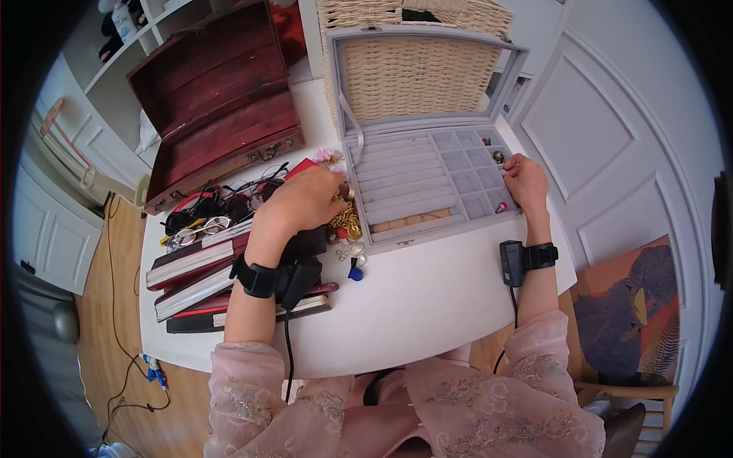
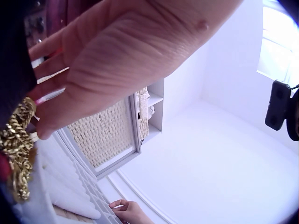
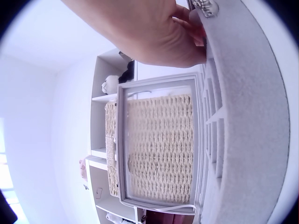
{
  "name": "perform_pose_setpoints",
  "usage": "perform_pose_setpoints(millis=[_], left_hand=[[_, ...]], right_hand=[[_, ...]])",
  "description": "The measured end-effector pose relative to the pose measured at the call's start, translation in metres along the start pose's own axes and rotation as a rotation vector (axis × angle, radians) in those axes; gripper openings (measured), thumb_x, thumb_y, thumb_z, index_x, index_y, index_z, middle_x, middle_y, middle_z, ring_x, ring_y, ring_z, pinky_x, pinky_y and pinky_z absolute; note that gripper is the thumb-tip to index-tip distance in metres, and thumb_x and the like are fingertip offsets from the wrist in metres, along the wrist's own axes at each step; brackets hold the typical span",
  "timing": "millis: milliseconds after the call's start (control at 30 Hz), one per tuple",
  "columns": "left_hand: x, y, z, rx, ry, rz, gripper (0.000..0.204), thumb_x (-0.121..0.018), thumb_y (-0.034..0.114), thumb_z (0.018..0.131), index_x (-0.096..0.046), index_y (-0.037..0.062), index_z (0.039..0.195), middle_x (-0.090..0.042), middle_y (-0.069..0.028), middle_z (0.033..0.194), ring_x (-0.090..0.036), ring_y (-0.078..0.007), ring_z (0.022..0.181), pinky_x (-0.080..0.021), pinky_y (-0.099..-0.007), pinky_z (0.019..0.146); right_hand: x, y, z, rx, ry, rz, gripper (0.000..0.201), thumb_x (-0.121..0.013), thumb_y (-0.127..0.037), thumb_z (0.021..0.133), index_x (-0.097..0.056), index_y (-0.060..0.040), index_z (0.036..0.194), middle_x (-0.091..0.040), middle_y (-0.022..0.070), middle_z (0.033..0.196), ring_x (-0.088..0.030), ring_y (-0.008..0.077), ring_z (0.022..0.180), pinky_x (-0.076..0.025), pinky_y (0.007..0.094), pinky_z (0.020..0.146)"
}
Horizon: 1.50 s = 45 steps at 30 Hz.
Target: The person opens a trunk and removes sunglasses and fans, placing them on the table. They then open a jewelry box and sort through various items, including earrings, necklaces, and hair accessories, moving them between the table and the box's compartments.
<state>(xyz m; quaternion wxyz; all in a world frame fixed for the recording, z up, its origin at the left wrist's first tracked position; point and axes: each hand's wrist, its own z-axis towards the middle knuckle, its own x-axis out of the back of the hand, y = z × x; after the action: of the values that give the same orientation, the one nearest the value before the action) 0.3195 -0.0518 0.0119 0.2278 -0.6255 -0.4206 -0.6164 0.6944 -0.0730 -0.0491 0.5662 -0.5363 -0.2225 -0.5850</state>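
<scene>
My left hand (image 1: 301,200) reaches over a heap of jewellery beside the grey jewellery box (image 1: 427,232). Its fingers bend down at the gold chains (image 1: 347,221), which also show near the thumb in the left wrist view. The left fingertips are partly hidden. At the box's right side, my right hand (image 1: 527,183) has its bent fingers at the small compartments (image 1: 467,181), the tips hidden in the right wrist view. A round ornament (image 1: 498,156) and a pink-and-white piece (image 1: 501,207) sit in the right-hand column. Padded ring rolls (image 1: 401,175) fill the left section.
The box's glazed lid (image 1: 427,34) stands raised before a wicker basket (image 1: 489,17). An opened dark red case (image 1: 229,145) stands at the back left. Eyeglasses (image 1: 210,227) and several books (image 1: 191,267) lie left of the jewellery, with a blue-tipped piece (image 1: 356,272) in front.
</scene>
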Motion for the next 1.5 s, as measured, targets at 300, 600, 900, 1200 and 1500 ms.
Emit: perform_pose_setpoints(millis=[300,600,900,1200,1500], left_hand=[[0.004,-0.002,-0.004,-0.077,0.121,-0.071,0.027,-0.065,0.019,0.078,-0.065,0.0003,0.098,-0.063,-0.0201,0.091,-0.058,-0.0361,0.092,-0.046,-0.0394,0.083],[0.001,-0.003,0.0,-0.19,0.299,-0.105,0.022,-0.064,0.014,0.079,-0.064,-0.0019,0.093,-0.063,-0.0198,0.098,-0.058,-0.0366,0.091,-0.046,-0.0395,0.083],[0.0,0.013,0.002,-0.294,0.349,-0.205,0.021,-0.065,0.011,0.079,-0.064,-0.0025,0.095,-0.062,-0.0178,0.09,-0.06,-0.0319,0.082,-0.048,-0.0364,0.076],[-0.006,0.027,0.005,-0.362,0.36,-0.218,0.023,-0.065,0.011,0.079,-0.064,-0.0026,0.098,-0.063,-0.0172,0.088,-0.062,-0.0297,0.08,-0.049,-0.0356,0.074],[-0.005,0.04,0.004,-0.417,0.242,-0.339,0.031,-0.065,0.015,0.079,-0.061,-0.0011,0.105,-0.063,-0.0188,0.096,-0.059,-0.0358,0.09,-0.048,-0.0401,0.079]], right_hand=[[-0.004,0.004,0.002,0.013,0.055,-0.009,0.015,-0.062,-0.008,0.069,-0.065,-0.0099,0.083,-0.064,0.0065,0.069,-0.064,0.0261,0.073,-0.048,0.0379,0.064],[0.0,-0.018,0.0,0.037,0.196,0.397,0.017,-0.066,-0.011,0.072,-0.064,-0.0057,0.087,-0.063,0.0043,0.072,-0.061,0.0159,0.065,-0.048,0.029,0.061],[0.004,-0.066,-0.021,0.051,-0.39,1.046,0.015,-0.066,-0.006,0.079,-0.063,-0.0038,0.093,-0.063,0.0001,0.076,-0.058,0.0048,0.069,-0.048,0.0195,0.062],[0.002,-0.085,-0.036,0.144,-0.681,1.143,0.024,-0.068,-0.006,0.079,-0.061,-0.0025,0.101,-0.063,0.0017,0.08,-0.061,0.0067,0.075,-0.05,0.0201,0.063],[0.0,-0.1,-0.051,0.224,-0.911,1.131,0.022,-0.07,-0.003,0.078,-0.056,-0.003,0.096,-0.065,0.0049,0.084,-0.064,0.0106,0.077,-0.052,0.0218,0.064]])
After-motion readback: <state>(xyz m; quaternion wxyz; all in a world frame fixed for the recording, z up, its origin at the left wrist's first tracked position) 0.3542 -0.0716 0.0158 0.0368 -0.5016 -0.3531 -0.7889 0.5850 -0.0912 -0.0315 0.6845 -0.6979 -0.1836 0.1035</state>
